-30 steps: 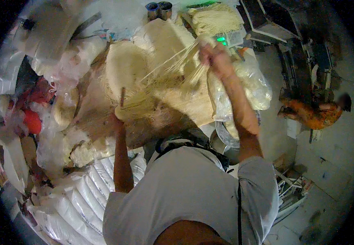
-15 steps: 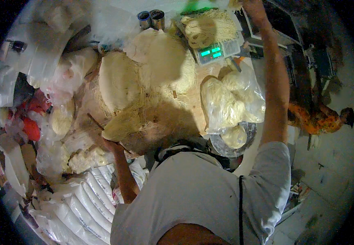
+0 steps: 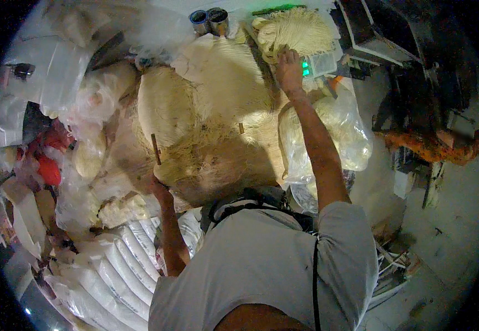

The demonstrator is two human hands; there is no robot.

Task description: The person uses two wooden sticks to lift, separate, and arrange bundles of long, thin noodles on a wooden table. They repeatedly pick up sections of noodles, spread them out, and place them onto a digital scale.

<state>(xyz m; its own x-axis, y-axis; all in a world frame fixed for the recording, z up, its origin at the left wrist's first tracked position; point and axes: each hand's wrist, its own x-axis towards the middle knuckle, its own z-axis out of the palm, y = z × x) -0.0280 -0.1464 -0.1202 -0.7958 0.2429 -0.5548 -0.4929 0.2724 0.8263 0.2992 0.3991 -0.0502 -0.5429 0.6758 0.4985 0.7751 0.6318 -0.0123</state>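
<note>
My left hand (image 3: pixel 161 186) is closed at the lower middle of the table, on a pale bundle of fine noodles (image 3: pixel 170 171) with a brown stick (image 3: pixel 156 148) standing out above it. My right hand (image 3: pixel 289 71) reaches up to a pile of noodle strands (image 3: pixel 311 30) on a scale (image 3: pixel 324 65) with green displays, fingers curled into the strands. Two large pale noodle mats (image 3: pixel 165 105) (image 3: pixel 220 77) lie between my hands amid scattered threads, a short stick (image 3: pixel 241 128) near them. Clear bags of noodles (image 3: pixel 350 132) sit beside my right forearm.
Two metal cylinders (image 3: pixel 217 22) stand at the back. Plastic bags (image 3: pixel 90 94) and red items (image 3: pixel 49 170) crowd the left, white sacks (image 3: pixel 123 254) the lower left. Rightward are dark equipment (image 3: pixel 394 38), a tiled floor (image 3: pixel 443 243) and another person in orange (image 3: pixel 427 146).
From high at the top right half a second ago, my right hand has come down and left onto the scale's noodles. The stick at my left hand now points more upright.
</note>
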